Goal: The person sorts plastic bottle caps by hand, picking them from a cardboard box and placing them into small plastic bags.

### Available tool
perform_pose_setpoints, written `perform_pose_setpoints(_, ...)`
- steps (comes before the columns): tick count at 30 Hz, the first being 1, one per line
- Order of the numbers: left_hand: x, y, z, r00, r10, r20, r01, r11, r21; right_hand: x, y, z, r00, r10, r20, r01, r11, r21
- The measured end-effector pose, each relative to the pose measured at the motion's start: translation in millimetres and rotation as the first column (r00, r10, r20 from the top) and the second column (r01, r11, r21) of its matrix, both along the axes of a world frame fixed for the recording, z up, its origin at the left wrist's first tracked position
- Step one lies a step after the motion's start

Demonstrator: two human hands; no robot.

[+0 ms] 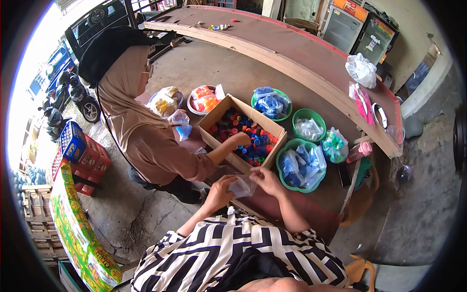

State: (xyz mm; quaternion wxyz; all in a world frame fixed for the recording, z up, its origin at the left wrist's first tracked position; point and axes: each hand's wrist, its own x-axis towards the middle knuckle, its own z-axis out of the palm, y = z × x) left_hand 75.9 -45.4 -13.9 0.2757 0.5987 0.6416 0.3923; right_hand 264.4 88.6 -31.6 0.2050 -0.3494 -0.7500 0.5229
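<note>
A small clear plastic bag [242, 187] is stretched between my hands, just in front of the cardboard box [213, 141]. My left hand [220, 193] is closed on the bag's left side. At its other edge, my right hand [268, 182] has bent fingers that seem to pinch the thin plastic; the fingertips are small in view. Loose bottle caps [243, 127], mostly red, blue and black, fill much of the box. A co-worker's hand [239, 140] reaches over the caps from the left.
A co-worker [146, 131] stands at my left. Behind and right of the box are green baskets [324, 176] holding bagged blue and clear items. Bowls with yellow and orange bagged items [204, 99] sit farther back. A phone [344, 174] and a pink bottle [359, 151] lie at right.
</note>
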Motion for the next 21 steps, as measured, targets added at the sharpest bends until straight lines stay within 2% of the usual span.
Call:
perform_pose_setpoints(1, -6.1, -1.9, 7.5, 0.999, 0.041, 0.034, -0.039, 0.997, -0.064, -3.6, 15.5, -9.8, 0.997, -0.058, -0.041, 0.061, 0.996, 0.069)
perform_pose_setpoints(2, -11.2, -4.7, 16.5, 0.997, 0.064, 0.038, -0.059, 0.991, -0.119, -5.7, 31.9, -18.8, 0.995, -0.103, -0.01, 0.103, 0.983, 0.15)
perform_pose_setpoints(3, -16.7, -6.5, 15.9, 0.997, 0.064, 0.038, -0.06, 0.991, -0.117, -8.3, 48.4, -24.5, 0.989, -0.15, 0.016, 0.142, 0.962, 0.233)
perform_pose_setpoints(5, -26.9, -12.3, 12.7, 0.978, 0.146, 0.151, -0.132, 0.986, -0.101, -14.1, 80.3, -40.8, 0.986, -0.167, -0.025, 0.167, 0.939, 0.302)
perform_pose_setpoints(6, -30.6, -14.2, 11.3, 0.978, 0.156, 0.136, -0.149, 0.987, -0.06, -18.0, 96.0, -50.6, 0.983, -0.18, -0.022, 0.177, 0.925, 0.337)
perform_pose_setpoints(7, -33.1, -15.5, 11.8, 0.978, 0.159, 0.135, -0.152, 0.987, -0.058, -21.0, 108.5, -55.3, 0.981, -0.192, 0.018, 0.174, 0.921, 0.349)
perform_pose_setpoints(9, -35.8, -19.4, 16.0, 0.96, 0.218, 0.176, -0.208, 0.975, -0.073, -29.6, 135.4, -73.2, 0.969, -0.222, 0.107, 0.14, 0.854, 0.501)
perform_pose_setpoints(10, -35.4, -21.3, 19.4, 0.958, 0.226, 0.177, -0.216, 0.974, -0.072, -32.6, 144.9, -83.7, 0.971, -0.215, 0.107, 0.133, 0.855, 0.502)
perform_pose_setpoints(12, -34.4, -22.1, 25.7, 0.938, 0.268, 0.219, -0.255, 0.963, -0.086, -42.1, 166.0, -98.7, 0.925, -0.235, 0.297, 0.043, 0.844, 0.534)
perform_pose_setpoints(13, -34.4, -22.2, 24.8, 0.935, 0.279, 0.218, -0.269, 0.96, -0.076, -47.8, 173.8, -103.4, 0.93, -0.225, 0.292, 0.033, 0.84, 0.542)
perform_pose_setpoints(15, -33.0, -24.6, 20.0, 0.901, 0.335, 0.277, -0.322, 0.942, -0.093, -57.1, 181.7, -111.0, 0.702, -0.234, 0.673, -0.15, 0.875, 0.461)
perform_pose_setpoints(17, -35.0, -24.7, 10.3, 0.916, 0.328, 0.23, -0.325, 0.944, -0.051, -70.7, 171.7, -86.8, 0.613, -0.282, 0.738, 0.069, 0.949, 0.306)
perform_pose_setpoints(19, -30.6, -24.0, 29.3, 0.892, 0.372, 0.258, -0.341, 0.927, -0.156, -75.9, 165.9, -71.8, 0.573, -0.262, 0.776, 0.094, 0.962, 0.256)
perform_pose_setpoints(21, -31.1, -22.0, 20.6, 0.883, 0.378, 0.277, -0.363, 0.926, -0.104, -74.5, 157.2, -59.8, 0.408, -0.122, 0.905, -0.215, 0.95, 0.225)
